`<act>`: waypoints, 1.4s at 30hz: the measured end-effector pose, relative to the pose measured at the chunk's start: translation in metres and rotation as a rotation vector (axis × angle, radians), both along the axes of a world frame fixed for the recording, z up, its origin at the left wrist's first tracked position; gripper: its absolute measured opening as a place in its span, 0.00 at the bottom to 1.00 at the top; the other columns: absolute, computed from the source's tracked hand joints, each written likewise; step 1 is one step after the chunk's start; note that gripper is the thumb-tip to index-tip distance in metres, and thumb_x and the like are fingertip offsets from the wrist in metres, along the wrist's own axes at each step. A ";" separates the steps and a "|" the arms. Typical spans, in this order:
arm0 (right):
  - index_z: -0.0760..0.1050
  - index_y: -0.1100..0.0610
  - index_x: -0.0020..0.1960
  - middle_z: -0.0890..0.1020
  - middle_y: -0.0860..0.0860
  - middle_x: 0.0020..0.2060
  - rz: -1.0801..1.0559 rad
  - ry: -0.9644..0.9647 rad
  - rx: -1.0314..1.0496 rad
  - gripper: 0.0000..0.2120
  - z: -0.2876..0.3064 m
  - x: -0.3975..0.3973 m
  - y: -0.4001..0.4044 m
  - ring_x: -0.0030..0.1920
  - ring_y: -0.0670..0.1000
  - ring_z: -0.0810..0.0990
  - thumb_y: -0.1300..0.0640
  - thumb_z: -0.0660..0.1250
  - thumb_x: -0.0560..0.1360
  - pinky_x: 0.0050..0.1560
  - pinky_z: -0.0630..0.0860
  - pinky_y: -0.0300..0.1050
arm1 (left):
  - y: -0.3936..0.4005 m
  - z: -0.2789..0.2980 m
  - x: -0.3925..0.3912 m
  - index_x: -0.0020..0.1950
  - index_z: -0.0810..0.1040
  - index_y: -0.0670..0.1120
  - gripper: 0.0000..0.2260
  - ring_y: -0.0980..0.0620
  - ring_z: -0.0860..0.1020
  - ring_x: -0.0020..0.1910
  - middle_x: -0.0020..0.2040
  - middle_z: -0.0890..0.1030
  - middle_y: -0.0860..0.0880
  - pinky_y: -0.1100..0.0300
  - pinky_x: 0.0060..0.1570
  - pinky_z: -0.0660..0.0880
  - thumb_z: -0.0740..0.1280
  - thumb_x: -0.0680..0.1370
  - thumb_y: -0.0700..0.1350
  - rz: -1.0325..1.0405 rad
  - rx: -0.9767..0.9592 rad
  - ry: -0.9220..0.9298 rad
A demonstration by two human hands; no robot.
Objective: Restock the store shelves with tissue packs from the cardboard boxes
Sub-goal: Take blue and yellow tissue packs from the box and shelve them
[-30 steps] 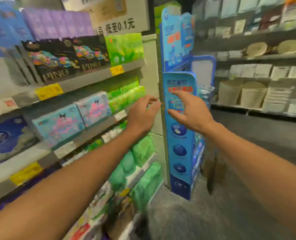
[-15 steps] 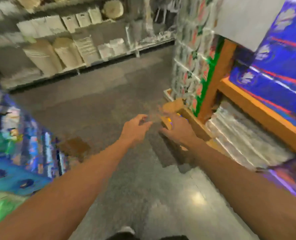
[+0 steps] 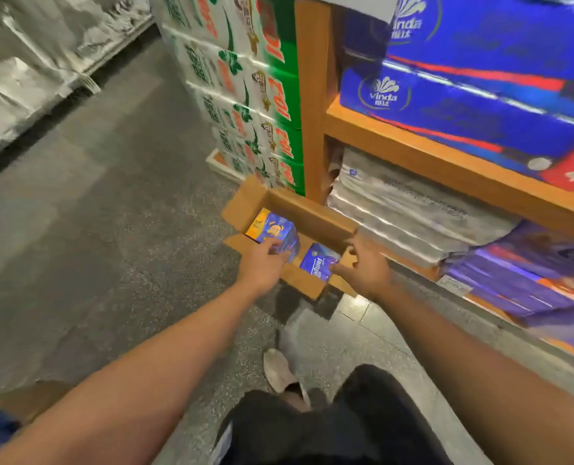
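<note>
Packs are being gathered from the open cardboard box point(image 3: 312, 209) for restocking: one tissue pack point(image 3: 274, 231) is gripped by the left hand point(image 3: 262, 266), another pack point(image 3: 317, 263) pinched by the right hand point(image 3: 366, 266).

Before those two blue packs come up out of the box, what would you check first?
1. Open brown cardboard box on the floor, flaps out of the way: ok.
2. Left hand gripping the blue and yellow tissue pack: ok.
3. Right hand touching the flat blue tissue pack; firm grip: cannot tell.
4. Orange wooden shelf clear of the lift path: ok.
5. More packs underneath: cannot tell.
</note>
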State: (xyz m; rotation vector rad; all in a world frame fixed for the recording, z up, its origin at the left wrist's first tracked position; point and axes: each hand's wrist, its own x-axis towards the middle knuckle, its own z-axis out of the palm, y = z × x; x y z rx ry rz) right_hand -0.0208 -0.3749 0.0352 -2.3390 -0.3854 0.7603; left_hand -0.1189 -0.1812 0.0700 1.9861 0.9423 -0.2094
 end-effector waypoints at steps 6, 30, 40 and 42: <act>0.72 0.54 0.66 0.80 0.53 0.55 -0.143 0.244 -0.040 0.26 -0.058 0.043 0.045 0.57 0.58 0.79 0.48 0.74 0.72 0.48 0.68 0.44 | 0.060 -0.044 0.063 0.64 0.75 0.51 0.16 0.47 0.78 0.53 0.53 0.80 0.50 0.59 0.47 0.66 0.66 0.78 0.54 -0.071 0.004 0.200; 0.65 0.54 0.69 0.79 0.51 0.57 -0.717 0.639 0.013 0.47 -0.481 0.134 0.301 0.58 0.56 0.78 0.29 0.75 0.61 0.62 0.75 0.58 | 0.266 -0.484 0.219 0.68 0.69 0.41 0.26 0.41 0.73 0.63 0.63 0.74 0.41 0.51 0.61 0.67 0.69 0.76 0.53 -0.186 0.161 0.263; 0.77 0.56 0.54 0.86 0.52 0.44 -1.008 0.664 0.298 0.37 -0.508 0.124 0.247 0.40 0.53 0.85 0.42 0.86 0.53 0.47 0.81 0.61 | 0.274 -0.490 0.232 0.62 0.77 0.45 0.18 0.41 0.78 0.56 0.55 0.80 0.43 0.50 0.56 0.74 0.66 0.75 0.52 -0.203 0.043 0.244; 0.77 0.58 0.51 0.81 0.49 0.30 -1.025 0.650 0.281 0.31 -0.492 0.127 0.228 0.24 0.47 0.75 0.43 0.85 0.57 0.31 0.76 0.45 | 0.276 -0.497 0.242 0.63 0.74 0.43 0.20 0.40 0.76 0.59 0.58 0.79 0.42 0.52 0.57 0.72 0.68 0.75 0.52 -0.209 0.091 0.312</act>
